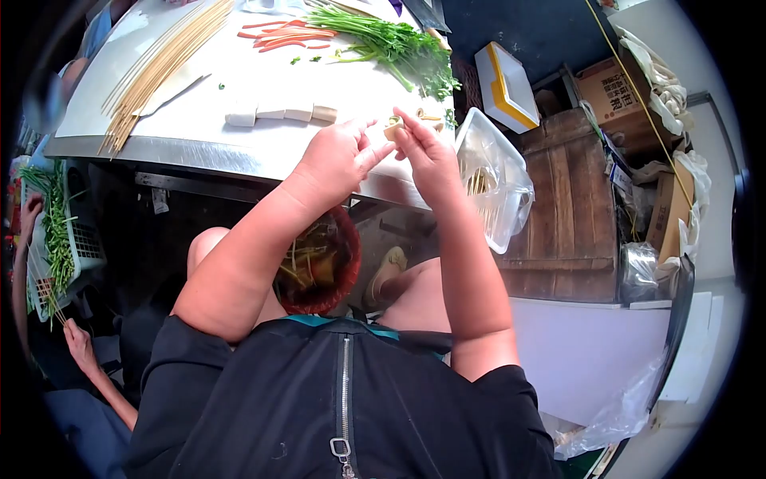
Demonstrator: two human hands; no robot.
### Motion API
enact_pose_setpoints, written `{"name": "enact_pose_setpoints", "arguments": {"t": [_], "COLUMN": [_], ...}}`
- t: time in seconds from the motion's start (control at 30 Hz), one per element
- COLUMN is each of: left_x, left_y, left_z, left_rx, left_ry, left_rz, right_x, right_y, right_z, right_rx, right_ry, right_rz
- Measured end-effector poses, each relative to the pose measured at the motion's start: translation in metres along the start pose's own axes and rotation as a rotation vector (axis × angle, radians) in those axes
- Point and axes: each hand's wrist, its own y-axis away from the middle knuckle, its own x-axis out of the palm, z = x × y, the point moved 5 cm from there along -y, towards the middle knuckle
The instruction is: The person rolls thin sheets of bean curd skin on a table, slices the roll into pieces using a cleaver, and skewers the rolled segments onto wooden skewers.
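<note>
The right hand [431, 156] pinches a small pale roll [394, 128] between thumb and fingertips, a narrow grip, with green filling showing at the roll's upper end. The left hand [333, 156] comes in from the other side, its thumb and fingers bent close together right beside the roll; I cannot tell whether they press on it too. The roll is above the near edge of the white table [199, 120], to the right of a row of pale pieces [271, 112] laid end to end. Farther back on the table are red strips [291, 34] and leafy greens [383, 40], with a fan of thin skewers [171, 60] at the left. A clear plastic tray [496, 215] sits just beyond the table's right side, and a red-rimmed bin [351, 267] holding scraps stands below, between the person's legs. At the far left, a co-worker's hand [80, 345] holds thin sticks near a basket [86, 243] of greens
</note>
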Motion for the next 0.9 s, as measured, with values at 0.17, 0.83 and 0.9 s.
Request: {"name": "enact_pose_setpoints", "arguments": {"t": [0.17, 0.83, 0.9], "left_x": [0.015, 0.059, 0.057], "left_y": [0.008, -0.078, -0.079], "left_z": [-0.003, 0.011, 0.004], "left_rx": [-0.102, 0.19, 0.19], "left_ry": [0.266, -0.901, -0.93], "left_rz": [0.087, 0.08, 0.1], "right_x": [0.002, -0.062, -0.06], "right_y": [0.033, 0.175, 0.184], "right_z": [0.008, -0.005, -0.004], "right_rx": [0.205, 0.101, 0.118], "right_ry": [-0.632, 0.264, 0.251], "right_rz": [0.012, -0.291, -0.285]}}
